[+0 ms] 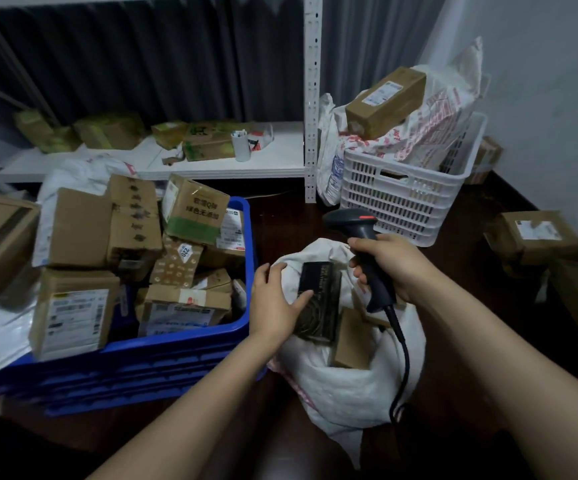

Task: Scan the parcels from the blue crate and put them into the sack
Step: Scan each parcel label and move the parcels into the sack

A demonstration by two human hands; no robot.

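A blue crate [190, 355] at the left is heaped with several cardboard parcels [135, 244]. To its right lies a white sack [346, 386] with its mouth open. My left hand [273, 306] grips a dark parcel [322, 303] at the sack's mouth, fingers over its left edge. A small brown box [349, 341] lies inside the sack beside it. My right hand [391, 268] is shut on the handle of a black barcode scanner [363, 233], held just above the sack, its cable [401, 358] trailing down.
A white slotted basket [405, 206] at the back right holds printed bags and a long brown box [384, 102]. A white shelf [211, 164] behind carries more boxes. Loose parcels [536, 237] lie on the dark floor at the right.
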